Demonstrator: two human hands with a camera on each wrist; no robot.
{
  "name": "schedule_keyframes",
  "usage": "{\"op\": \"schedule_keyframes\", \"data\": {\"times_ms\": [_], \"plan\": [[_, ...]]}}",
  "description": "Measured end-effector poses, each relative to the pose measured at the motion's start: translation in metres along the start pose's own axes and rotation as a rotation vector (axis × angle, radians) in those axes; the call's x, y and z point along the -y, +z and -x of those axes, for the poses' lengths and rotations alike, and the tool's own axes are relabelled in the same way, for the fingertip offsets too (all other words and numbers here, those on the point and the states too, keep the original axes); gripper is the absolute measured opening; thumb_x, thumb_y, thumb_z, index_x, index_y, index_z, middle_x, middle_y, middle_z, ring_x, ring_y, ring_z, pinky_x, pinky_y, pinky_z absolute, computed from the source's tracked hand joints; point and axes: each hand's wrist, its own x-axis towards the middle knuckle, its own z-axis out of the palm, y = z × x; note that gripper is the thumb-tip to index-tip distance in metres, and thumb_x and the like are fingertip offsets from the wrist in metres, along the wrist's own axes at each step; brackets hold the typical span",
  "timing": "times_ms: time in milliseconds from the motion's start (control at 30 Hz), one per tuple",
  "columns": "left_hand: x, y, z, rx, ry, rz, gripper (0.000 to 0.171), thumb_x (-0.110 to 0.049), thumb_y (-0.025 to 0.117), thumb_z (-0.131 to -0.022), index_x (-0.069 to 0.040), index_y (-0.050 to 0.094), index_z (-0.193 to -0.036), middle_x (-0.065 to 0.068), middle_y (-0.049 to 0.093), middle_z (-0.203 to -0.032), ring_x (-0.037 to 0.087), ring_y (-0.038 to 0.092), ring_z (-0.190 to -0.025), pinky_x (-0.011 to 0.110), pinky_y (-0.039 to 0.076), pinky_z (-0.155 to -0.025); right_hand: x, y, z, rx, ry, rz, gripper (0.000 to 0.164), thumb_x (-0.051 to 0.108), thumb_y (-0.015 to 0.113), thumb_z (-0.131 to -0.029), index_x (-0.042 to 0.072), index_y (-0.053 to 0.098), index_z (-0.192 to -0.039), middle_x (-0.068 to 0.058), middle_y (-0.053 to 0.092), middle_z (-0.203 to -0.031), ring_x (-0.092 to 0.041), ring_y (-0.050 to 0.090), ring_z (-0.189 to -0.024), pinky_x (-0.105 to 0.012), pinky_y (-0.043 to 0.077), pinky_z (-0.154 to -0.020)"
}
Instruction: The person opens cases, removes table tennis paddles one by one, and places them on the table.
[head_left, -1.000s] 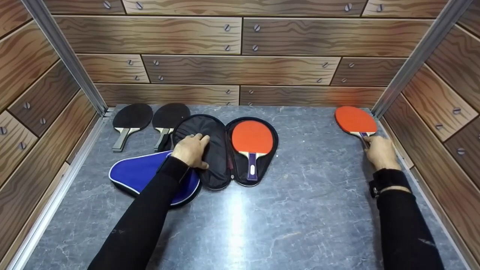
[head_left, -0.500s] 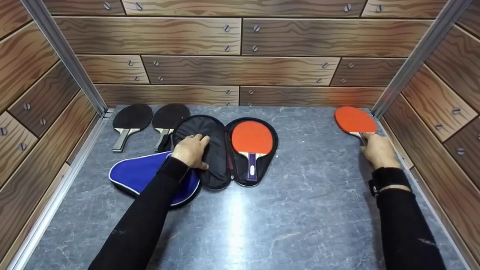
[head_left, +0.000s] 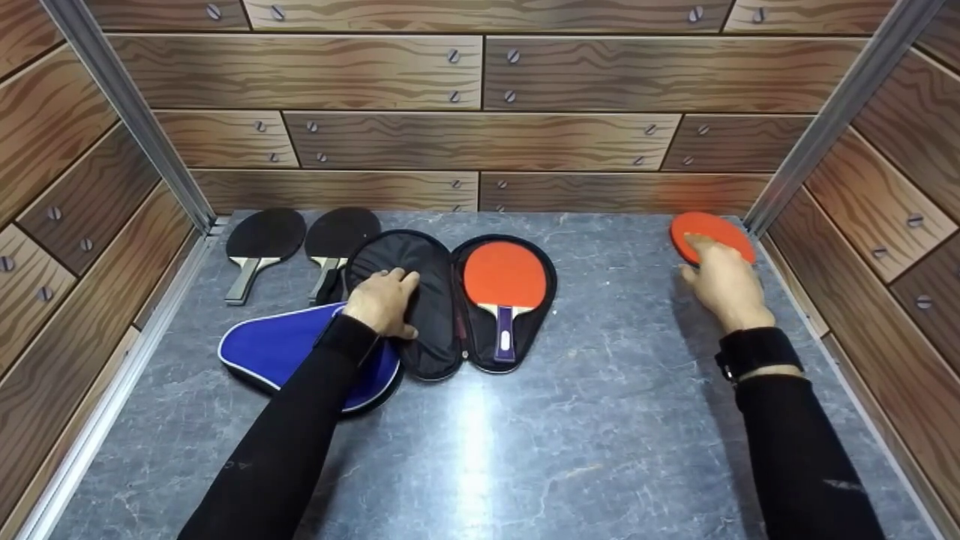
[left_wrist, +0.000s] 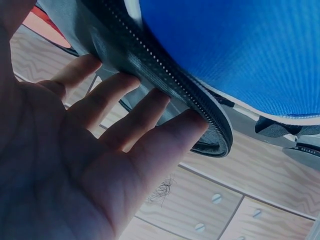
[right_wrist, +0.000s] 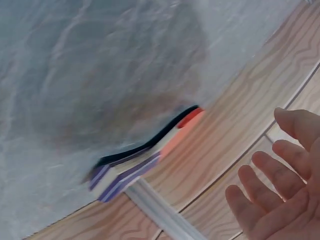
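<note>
My left hand rests with spread fingers on the black lining of an unfolded paddle case. In the case's right half lies a table tennis paddle with red rubber and a purple handle. The left wrist view shows loosely bent fingers against the dark fabric beside the zip. At the far right, my right hand hovers over another red paddle, fingers extended. Its handle is hidden under the hand in the head view, but the right wrist view shows the striped handle apart from the fingers.
Two black paddles, one farther left and one beside the case, lie along the back. A blue case with white piping lies under my left forearm. Wood-patterned walls with metal corner posts enclose the grey tabletop.
My right hand has let go of the right paddle's handle and moved up and left, its fingers straightening. That paddle has stayed in place, and my left hand has hardly moved.
</note>
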Motion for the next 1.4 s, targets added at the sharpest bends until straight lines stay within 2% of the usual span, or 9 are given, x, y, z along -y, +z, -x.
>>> {"op": "schedule_keyframes", "data": {"times_ms": [333,533,700,1100,1400], "plan": [[0.000,-0.001,0.001,0.000,-0.005,0.000,0.104,-0.060,0.107,-0.074,-0.014,0.059,-0.153,0.020,0.070,-0.152,0.050,0.074,-0.136,0.064,0.068,-0.110,0.034,0.003,-0.003,-0.030,-0.141,0.057,0.061,0.021,0.074,-0.112,-0.004,0.060,-0.166,-0.033,0.060,-0.170,-0.057,0.055,-0.161,-0.073,0.044,-0.134],[-0.001,-0.001,0.002,-0.004,-0.004,0.005,0.106,-0.060,0.108,-0.073,-0.014,0.058,-0.155,0.021,0.070,-0.152,0.050,0.074,-0.137,0.064,0.068,-0.112,0.052,0.009,-0.004,-0.056,-0.207,0.070,0.058,0.027,0.073,-0.114,-0.002,0.064,-0.164,-0.031,0.063,-0.169,-0.055,0.058,-0.160,-0.074,0.049,-0.130],[-0.002,-0.002,0.003,-0.003,-0.004,0.010,0.108,-0.059,0.108,-0.073,-0.013,0.058,-0.157,0.021,0.070,-0.154,0.051,0.074,-0.139,0.063,0.067,-0.114,0.065,0.012,-0.005,-0.058,-0.270,0.082,0.058,0.026,0.075,-0.112,-0.001,0.065,-0.163,-0.030,0.064,-0.168,-0.055,0.059,-0.158,-0.074,0.049,-0.132],[0.001,0.002,0.000,-0.019,0.001,0.008,0.103,-0.058,0.109,-0.072,-0.013,0.059,-0.151,0.021,0.071,-0.149,0.051,0.074,-0.136,0.062,0.067,-0.113,0.097,0.019,-0.003,-0.004,-0.357,0.082,0.062,0.030,0.078,-0.112,0.005,0.064,-0.166,-0.025,0.064,-0.170,-0.050,0.060,-0.160,-0.070,0.051,-0.131],[0.000,0.002,0.001,-0.023,0.003,0.006,0.107,-0.058,0.108,-0.073,-0.012,0.059,-0.157,0.021,0.070,-0.154,0.051,0.074,-0.138,0.063,0.067,-0.114,0.119,0.029,0.000,0.012,-0.456,0.087,0.064,0.030,0.083,-0.109,0.004,0.065,-0.165,-0.025,0.067,-0.167,-0.049,0.064,-0.156,-0.068,0.055,-0.129]]}}
